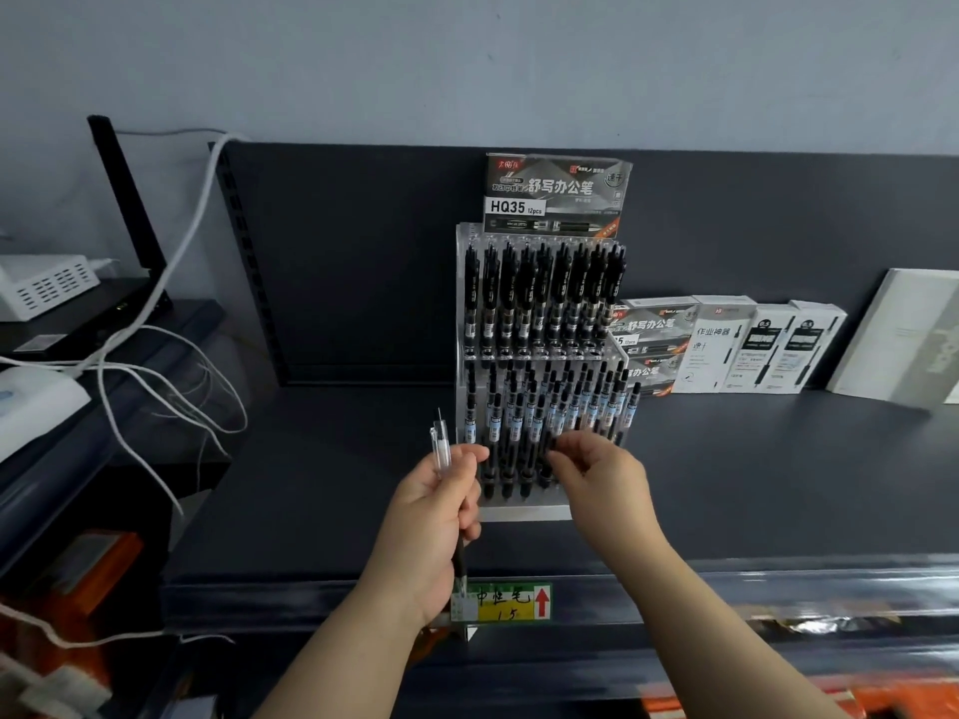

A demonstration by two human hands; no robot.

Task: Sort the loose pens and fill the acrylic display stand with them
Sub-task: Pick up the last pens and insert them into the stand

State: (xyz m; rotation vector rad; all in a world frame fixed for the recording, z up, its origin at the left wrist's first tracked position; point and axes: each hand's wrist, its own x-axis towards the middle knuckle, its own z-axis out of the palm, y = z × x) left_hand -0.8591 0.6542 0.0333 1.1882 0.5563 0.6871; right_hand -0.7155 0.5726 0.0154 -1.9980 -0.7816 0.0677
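Pens, loose (441, 448): a small bundle with clear barrels, long axis upright, gripped in the left hand (441, 505) above the front edge of the shelf (311, 485), just left of the stand.

Acrylic display stand (524, 512): mid-shelf, two tiers. The upper row is full. The lower tier is crowded but looks sparser at its left side; we cannot count the free holes.

Right hand (604, 477): fingers drawn narrow, pinching the top of a lower-tier pen (551, 443) near the front row.

Pen boxes (726, 350): toward the shelf's back edge, right of the stand.

Relation noted: the bundle stands parallel to the seated pens, and the left hand is nearer the sparser side. We judge the next pen travels a little rightward, then straight down.
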